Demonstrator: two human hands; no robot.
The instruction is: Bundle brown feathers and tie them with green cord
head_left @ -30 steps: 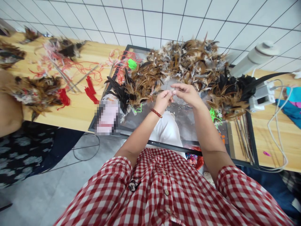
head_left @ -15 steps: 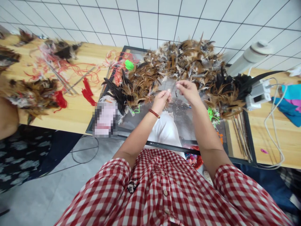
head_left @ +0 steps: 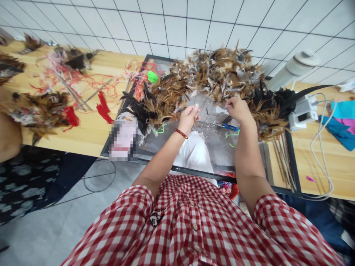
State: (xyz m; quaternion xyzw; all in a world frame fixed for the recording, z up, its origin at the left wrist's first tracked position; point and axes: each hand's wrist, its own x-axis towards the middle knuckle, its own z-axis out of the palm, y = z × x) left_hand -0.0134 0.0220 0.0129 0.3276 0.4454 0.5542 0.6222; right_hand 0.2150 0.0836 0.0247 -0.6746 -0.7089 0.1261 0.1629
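Observation:
My left hand (head_left: 190,117) is closed in a pinch over the glass-topped work surface (head_left: 166,149), with a tiny whitish bit at its fingertips that is too small to name. To its right, my right hand (head_left: 239,109) has its fingers drawn together at the near edge of a large heap of brown feathers (head_left: 216,70); what they hold, if anything, is hidden. Just below that hand lie blue-handled snips (head_left: 229,127) and a loop of green thread (head_left: 233,140). A small dark feather piece (head_left: 207,110) rests between the hands.
Black feathers (head_left: 281,103) and a white charger (head_left: 303,114) with a cable lie right, near a white bottle (head_left: 294,68). Thin sticks (head_left: 283,160) lie along the right edge. Leftward are a blurred-out flat object (head_left: 124,140), red thread (head_left: 103,107) and another person's arm (head_left: 9,127).
My right hand has moved right, away from the left hand, to the feather heap's edge. The blue snips now show fully. My left hand has stayed nearly still.

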